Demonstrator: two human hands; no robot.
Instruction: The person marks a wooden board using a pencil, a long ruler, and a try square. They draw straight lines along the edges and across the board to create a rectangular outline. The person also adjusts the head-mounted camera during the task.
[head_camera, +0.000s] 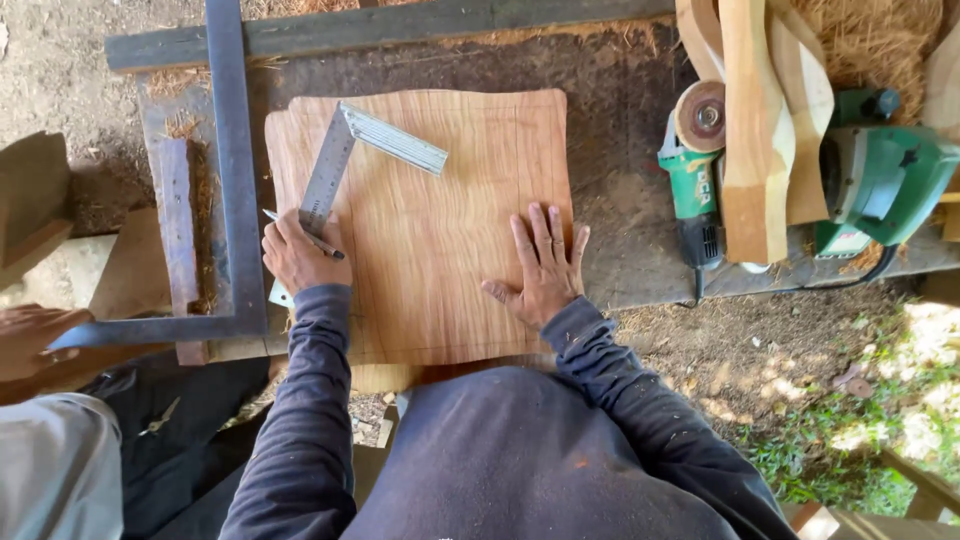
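While the left hand (300, 255) pinches a pencil (305, 235) against the small square (345, 160), the right hand (545, 265), spread flat, should pin the wooden panel (440, 250) at the bench (620, 200) front edge.

A wooden board (440, 230) lies at the centre of the frame on a workbench (620, 180). A small square (350, 150) lies on the board's upper left, a hand (300, 255) with a pencil (305, 235) at its lower end. The other hand (542, 265) rests on the board's lower right. A large square (235, 180) lies left of the board; a grinder (695, 170) lies to the right.
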